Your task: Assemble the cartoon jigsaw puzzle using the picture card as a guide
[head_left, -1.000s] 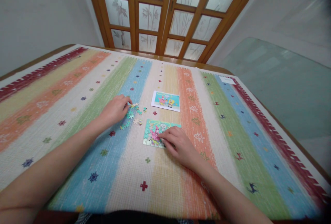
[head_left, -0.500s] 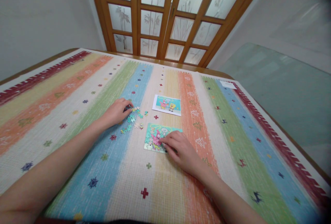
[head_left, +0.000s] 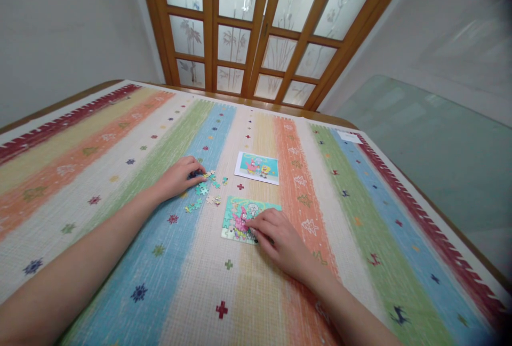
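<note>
My left hand (head_left: 182,176) rests at the far left of a small heap of loose jigsaw pieces (head_left: 202,188). Its thumb and fingers are pinched on a puzzle piece at the heap's edge. To the right lies a partly assembled jigsaw puzzle (head_left: 232,223), turquoise with a pink cartoon figure and a pale face. My right hand (head_left: 282,239) covers the puzzle's lower right part, thumb and fingertips closed beside the pink figure. Whatever those fingertips hold is hidden. Beyond the puzzle lies a reference picture card (head_left: 259,168) showing the same characters.
A striped tablecloth (head_left: 204,276) covers the table. One loose piece (head_left: 225,180) lies apart from the heap, left of the card. A white paper (head_left: 349,137) is near the far right edge. Wood-framed glass doors (head_left: 236,42) stand behind the table.
My left thumb and fingers have come together at the loose pieces. The right hand stays over the puzzle. The whole view has tilted slightly up.
</note>
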Action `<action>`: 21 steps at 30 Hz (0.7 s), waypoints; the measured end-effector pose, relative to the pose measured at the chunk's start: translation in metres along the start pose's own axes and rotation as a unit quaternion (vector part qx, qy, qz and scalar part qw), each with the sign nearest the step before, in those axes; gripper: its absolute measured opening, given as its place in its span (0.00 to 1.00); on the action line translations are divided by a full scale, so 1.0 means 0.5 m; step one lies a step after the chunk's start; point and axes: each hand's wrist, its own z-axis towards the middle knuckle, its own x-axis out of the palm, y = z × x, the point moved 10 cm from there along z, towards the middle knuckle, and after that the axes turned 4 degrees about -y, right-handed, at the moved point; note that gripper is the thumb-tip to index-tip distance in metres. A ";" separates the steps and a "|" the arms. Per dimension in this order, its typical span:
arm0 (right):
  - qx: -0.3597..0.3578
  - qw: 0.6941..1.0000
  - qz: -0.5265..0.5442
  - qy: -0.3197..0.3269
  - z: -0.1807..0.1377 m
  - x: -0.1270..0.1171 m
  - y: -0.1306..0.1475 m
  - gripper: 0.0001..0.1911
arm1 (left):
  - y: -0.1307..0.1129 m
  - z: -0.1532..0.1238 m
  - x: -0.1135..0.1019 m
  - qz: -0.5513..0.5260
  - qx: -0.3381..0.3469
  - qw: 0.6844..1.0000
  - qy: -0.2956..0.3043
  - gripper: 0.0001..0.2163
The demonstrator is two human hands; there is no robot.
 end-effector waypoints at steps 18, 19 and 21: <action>0.048 0.996 0.016 -0.078 -0.001 -0.050 -0.029 0.10 | -0.039 -0.004 -0.032 -0.099 -0.089 0.989 -0.070 0.17; 0.059 0.994 0.019 -0.086 -0.002 -0.055 -0.034 0.10 | -0.054 -0.006 -0.023 -0.127 -0.099 0.985 -0.058 0.17; 0.073 0.993 0.024 -0.087 -0.002 -0.057 -0.039 0.10 | -0.087 -0.008 0.001 -0.184 -0.107 0.977 -0.020 0.16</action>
